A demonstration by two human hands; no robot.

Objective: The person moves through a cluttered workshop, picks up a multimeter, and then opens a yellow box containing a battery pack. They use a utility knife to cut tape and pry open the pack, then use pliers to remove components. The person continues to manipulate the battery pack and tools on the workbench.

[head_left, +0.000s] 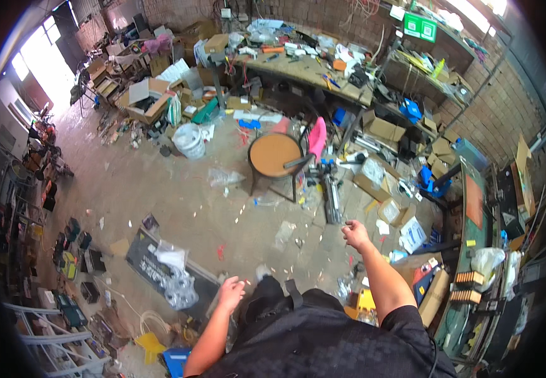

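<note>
My left hand [231, 293] hangs over the floor at lower middle, fingers loosely bent and apart, with nothing seen in it. It is nearest a long dark flat board or box [143, 252] with crumpled clear plastic [178, 283] on it. My right hand [355, 234] is farther forward, fingers half curled and slightly apart, holding nothing visible. Just beyond it lies a long metal bar-like object [331, 201] on the floor. A round brown-topped stool [271, 153] stands farther ahead, with a pink chair back [317, 137] beside it.
A cluttered workbench [257, 63] runs along the back wall. Boxes [383, 126] crowd the right, beside a long green table [474, 208]. A white bucket [189, 140] stands left of the stool. Metal racking [52, 334] and piled goods line the left, with a bright doorway [43, 57].
</note>
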